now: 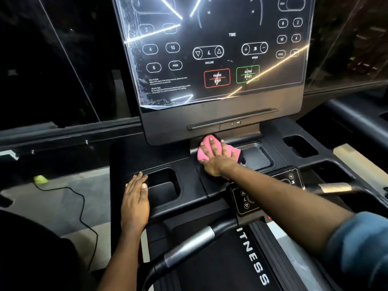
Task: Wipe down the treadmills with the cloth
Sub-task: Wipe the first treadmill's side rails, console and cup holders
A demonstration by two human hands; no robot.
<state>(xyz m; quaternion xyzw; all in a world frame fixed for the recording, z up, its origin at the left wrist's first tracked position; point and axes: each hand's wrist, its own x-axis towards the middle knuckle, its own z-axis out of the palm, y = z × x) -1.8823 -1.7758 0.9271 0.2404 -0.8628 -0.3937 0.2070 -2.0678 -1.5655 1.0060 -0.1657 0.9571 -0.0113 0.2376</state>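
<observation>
Pink cloth (206, 148) crumpled flat under R hand (216, 159) on treadmill console (189, 175).

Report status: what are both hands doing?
Right hand flat on the pink cloth, pressing it to the console under the screen. Left hand open, resting by the cup holder. Nothing blocking the cloth.

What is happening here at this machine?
A person is wiping a treadmill console with a pink cloth. The right hand presses the cloth flat on the black tray just below the screen. The left hand rests flat on the tray, beside the left cup pocket.
</observation>
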